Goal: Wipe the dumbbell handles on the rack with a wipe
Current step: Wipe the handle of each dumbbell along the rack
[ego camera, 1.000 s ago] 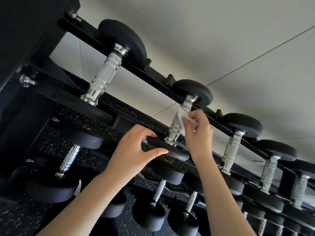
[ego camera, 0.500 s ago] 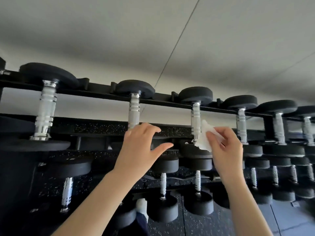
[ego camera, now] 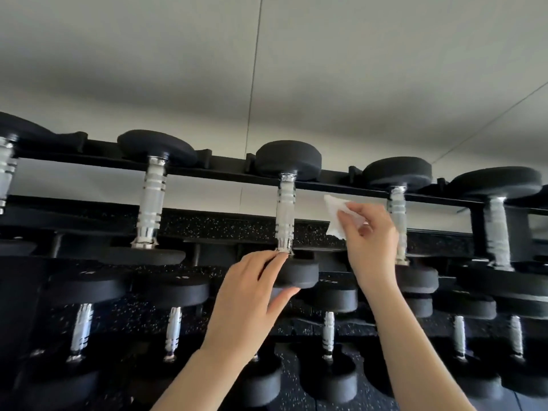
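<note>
Two tiers of black dumbbells fill the rack (ego camera: 189, 170) before us, their chrome handles standing upright between rubber heads, with a speckled black backing behind and a pale wall above. On the top rail we count four full dumbbells and a sliver of a fifth at the left edge; a lower row (ego camera: 175, 330) of smaller weights sits blurred beneath our forearms. Nothing stands between our right hand and the handles on either side of it.

Compared with half a second ago, the view has slid rightward along the rack, and our right hand (ego camera: 370, 241) has lifted the wipe (ego camera: 336, 213) clear of the centre handle (ego camera: 286, 215). The wipe now hangs in open air between that handle and the next handle (ego camera: 397, 221) to the right, touching neither as far as we can tell. Our left hand (ego camera: 252, 298), which hovered open then, now reaches the lower head (ego camera: 296, 272) of the centre dumbbell.

We hold the crumpled white wipe pinched between thumb and fingertips of the right hand, wrist raised, fingers curled toward us. Our left hand spans the lower head, fingers over its top edge by the chrome collar and thumb under its rim, both forearms angled upward from the bottom of the frame.
</note>
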The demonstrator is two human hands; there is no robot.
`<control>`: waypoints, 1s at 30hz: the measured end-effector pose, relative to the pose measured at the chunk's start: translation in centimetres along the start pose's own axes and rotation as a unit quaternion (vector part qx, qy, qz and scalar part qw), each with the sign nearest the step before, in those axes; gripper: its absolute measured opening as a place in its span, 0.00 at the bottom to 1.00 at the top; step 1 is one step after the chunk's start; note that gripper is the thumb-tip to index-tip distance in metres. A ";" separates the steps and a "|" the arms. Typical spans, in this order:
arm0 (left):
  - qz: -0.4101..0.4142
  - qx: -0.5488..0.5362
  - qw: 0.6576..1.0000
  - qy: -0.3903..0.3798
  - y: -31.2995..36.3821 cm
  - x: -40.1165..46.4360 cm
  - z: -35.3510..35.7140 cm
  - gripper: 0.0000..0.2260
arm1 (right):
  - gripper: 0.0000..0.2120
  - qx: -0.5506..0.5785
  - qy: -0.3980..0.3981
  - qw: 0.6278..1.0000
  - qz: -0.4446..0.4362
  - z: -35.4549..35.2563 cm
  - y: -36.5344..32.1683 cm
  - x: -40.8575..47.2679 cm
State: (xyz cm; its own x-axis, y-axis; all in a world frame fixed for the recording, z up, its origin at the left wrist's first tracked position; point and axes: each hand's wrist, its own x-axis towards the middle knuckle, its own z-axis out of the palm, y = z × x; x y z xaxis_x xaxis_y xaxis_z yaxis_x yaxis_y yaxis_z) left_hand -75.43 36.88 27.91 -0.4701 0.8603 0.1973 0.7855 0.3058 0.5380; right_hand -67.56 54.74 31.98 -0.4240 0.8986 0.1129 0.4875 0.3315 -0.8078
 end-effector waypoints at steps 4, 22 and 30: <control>-0.010 0.049 0.998 0.026 -0.2 -0.3 0.7 0.23 | 0.04 -0.001 0.002 0.994 -0.112 4.9 0.1 3.2; -0.057 0.030 0.997 0.044 -0.4 -0.4 1.0 0.25 | 0.04 0.037 0.073 0.988 -0.132 10.0 0.0 4.0; -0.073 -0.008 0.996 0.042 -0.4 -0.5 1.2 0.25 | 0.04 0.020 0.026 0.990 -0.135 9.9 -0.2 3.8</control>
State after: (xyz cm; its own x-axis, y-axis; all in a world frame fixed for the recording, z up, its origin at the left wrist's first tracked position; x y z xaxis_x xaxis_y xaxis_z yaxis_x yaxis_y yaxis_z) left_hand -75.06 36.81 26.62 -0.6120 0.7692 0.1836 0.6999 0.4187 0.5787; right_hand -76.85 55.24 26.84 -0.4940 0.7927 0.3572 0.3298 0.5510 -0.7666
